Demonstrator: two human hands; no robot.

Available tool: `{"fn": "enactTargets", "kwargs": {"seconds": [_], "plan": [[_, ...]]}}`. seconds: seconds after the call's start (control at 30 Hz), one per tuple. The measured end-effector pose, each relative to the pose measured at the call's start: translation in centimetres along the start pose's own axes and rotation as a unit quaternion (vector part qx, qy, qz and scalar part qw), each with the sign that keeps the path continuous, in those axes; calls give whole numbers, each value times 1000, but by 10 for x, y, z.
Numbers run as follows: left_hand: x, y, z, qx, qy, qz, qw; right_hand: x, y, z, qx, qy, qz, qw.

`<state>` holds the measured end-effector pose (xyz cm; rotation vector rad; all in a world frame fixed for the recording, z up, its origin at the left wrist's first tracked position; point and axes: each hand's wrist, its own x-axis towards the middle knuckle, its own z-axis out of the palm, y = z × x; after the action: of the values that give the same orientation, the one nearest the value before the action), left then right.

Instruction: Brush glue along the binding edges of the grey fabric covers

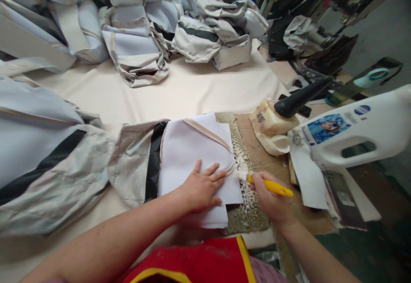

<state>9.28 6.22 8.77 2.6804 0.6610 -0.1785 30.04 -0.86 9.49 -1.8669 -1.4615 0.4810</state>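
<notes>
Under right hand (271,197): yellow brush (271,186) handle partly hidden.

We note matt woven cloth in the white fabric piece (192,146) under the left hand (201,186). The brush handle (272,186) in the right hand (271,199) looks glossy yellow plastic. Board (253,146): rough wood, crusted with dried glue. White jug (359,131): smooth, shiny plastic.

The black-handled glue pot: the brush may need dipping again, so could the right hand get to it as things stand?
Probably yes. The right hand, gripping the yellow-handled brush, lies just below the glue pot, with only bare board between them.
</notes>
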Motion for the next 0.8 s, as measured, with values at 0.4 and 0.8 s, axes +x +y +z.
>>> {"fn": "enactTargets", "kwargs": {"seconds": [0.4,0.8], "plan": [[3,-3,9,2,9,1,1000,-64,9,-4,-18,-108,-62,992],[1,-3,1,22,-14,-6,1000,-30,9,-15,54,-54,57,995]]}}
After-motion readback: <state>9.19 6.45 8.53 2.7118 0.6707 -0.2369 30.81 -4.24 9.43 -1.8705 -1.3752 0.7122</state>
